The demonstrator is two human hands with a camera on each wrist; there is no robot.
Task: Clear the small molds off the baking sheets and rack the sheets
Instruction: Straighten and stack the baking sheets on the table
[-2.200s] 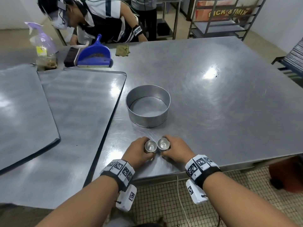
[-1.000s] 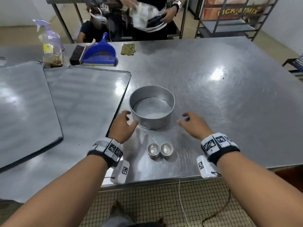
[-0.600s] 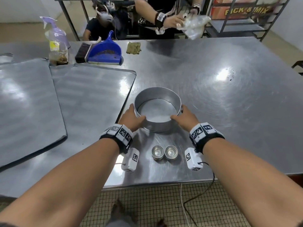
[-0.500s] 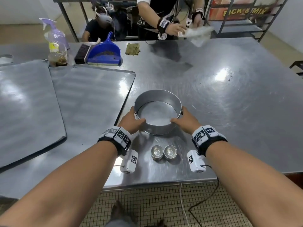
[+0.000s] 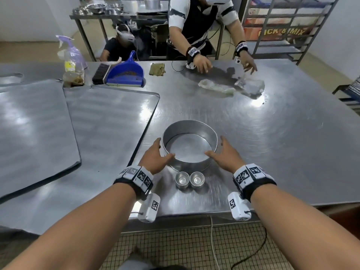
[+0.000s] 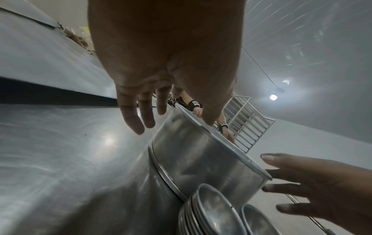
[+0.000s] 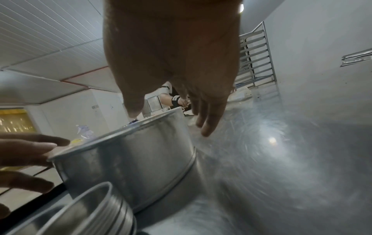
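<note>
Two small stacks of metal molds [image 5: 182, 180] [image 5: 197, 179] stand side by side near the table's front edge. Just behind them sits a round cake pan [image 5: 190, 122]. My left hand [image 5: 155, 155] and right hand [image 5: 224, 154] flank the pan with fingers straight; the thumbs lie near its front rim. In the left wrist view the fingers [image 6: 141, 114] hang apart from the pan's wall [image 6: 201, 151], beside the molds [image 6: 211, 211]. The right wrist view shows the same pan [image 7: 130, 155] and molds [image 7: 96, 211]. Two bare baking sheets [image 5: 109, 123] [image 5: 33, 129] lie to the left.
Across the table another person's hands [image 5: 202, 64] hover over crumpled plastic [image 5: 231, 85]. A blue dustpan [image 5: 125, 75], brush [image 5: 98, 72], spray bottle [image 5: 71, 53] and cloth [image 5: 157, 69] line the far edge. A metal rack [image 5: 288, 26] stands at the back right.
Both hands left the mold stacks, reached forward and took the pan by its sides. Now their fingers have opened off it. The person opposite laid plastic on the table.
</note>
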